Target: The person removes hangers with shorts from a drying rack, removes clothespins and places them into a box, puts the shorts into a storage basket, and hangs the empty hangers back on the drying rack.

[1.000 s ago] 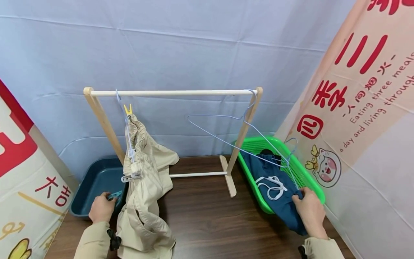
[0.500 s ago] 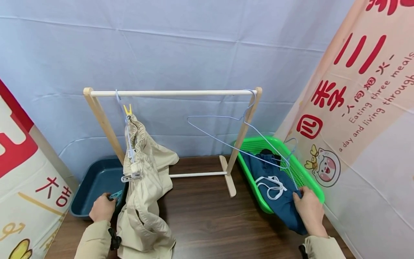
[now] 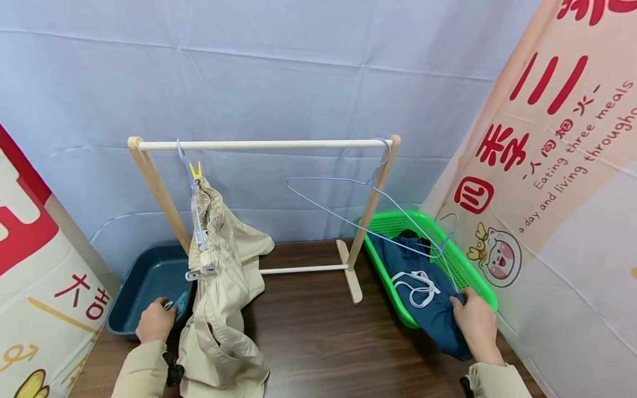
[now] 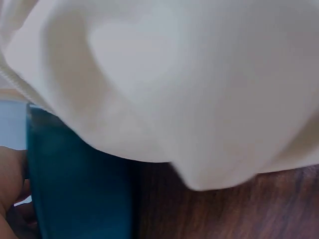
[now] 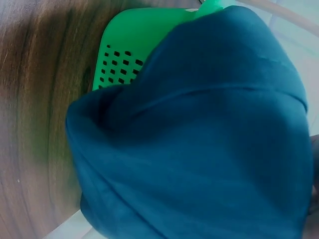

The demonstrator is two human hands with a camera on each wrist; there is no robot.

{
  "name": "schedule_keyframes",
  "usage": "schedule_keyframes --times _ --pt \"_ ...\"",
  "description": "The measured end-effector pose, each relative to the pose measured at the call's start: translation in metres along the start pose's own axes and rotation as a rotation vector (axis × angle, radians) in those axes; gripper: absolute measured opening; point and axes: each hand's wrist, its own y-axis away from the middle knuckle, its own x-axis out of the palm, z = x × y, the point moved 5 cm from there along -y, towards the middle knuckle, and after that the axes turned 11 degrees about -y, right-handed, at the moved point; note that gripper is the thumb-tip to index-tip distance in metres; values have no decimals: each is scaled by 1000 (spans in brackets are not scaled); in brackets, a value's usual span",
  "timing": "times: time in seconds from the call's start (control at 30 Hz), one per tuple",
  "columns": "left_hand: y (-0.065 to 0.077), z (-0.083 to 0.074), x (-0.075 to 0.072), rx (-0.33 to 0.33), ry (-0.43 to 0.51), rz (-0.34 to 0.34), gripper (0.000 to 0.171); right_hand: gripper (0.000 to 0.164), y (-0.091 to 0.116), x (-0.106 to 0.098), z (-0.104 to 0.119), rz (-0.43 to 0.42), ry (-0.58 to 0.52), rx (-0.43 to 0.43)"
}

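Observation:
My left hand (image 3: 155,320) reaches over the dark blue basin (image 3: 154,271), its fingers pinching a teal clothespin (image 3: 181,302) at the basin's right side; a small white piece shows by the fingertips. My right hand (image 3: 476,320) grips the edge of dark blue pants (image 3: 433,315) with a white drawstring. The pants lie partly in the green basket (image 3: 465,265) and hang over its front. A light blue wire hanger (image 3: 449,271) runs down to this hand. Beige pants (image 3: 224,298) hang at the left from another hanger, held by a yellow clothespin (image 3: 196,169) and a grey clip (image 3: 201,272).
A wooden rack with a white rail (image 3: 269,145) spans the middle. From its right end hangs a light blue hanger (image 3: 343,179) bearing nothing, angled in front of the green basket. Brown wooden table (image 3: 318,342) lies below. Cloth walls surround the table.
The view has shifted slightly. My left fingers have shifted a little at the clothespin, and a white piece now shows beside it. My right hand keeps its grip on the blue pants.

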Motion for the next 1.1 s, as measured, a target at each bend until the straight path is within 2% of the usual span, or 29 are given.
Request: schedule_keyframes --times 0.13,0.23,0.47,0.63,0.77,0.9,1.1 --pt "-1 -1 -7 -15 43 19 42 25 0 0 3 -25 -27 -8" --pt "-4 -3 -18 -22 83 3 42 24 0 0 4 -43 -54 -7" --pt "-7 -17 -61 10 175 -89 43 28 -1 -1 0 -37 -88 26" --pt "-5 -31 -92 30 283 -170 43 27 -2 -3 0 -62 -101 40" --pt "3 -45 -115 13 380 -243 41 26 -2 -5 2 -85 -111 41" --pt "15 -60 -138 -11 508 -286 42 27 -3 -7 4 -106 -126 41" --pt "36 -84 -166 17 682 -371 37 27 -6 -9 6 -120 -132 36"
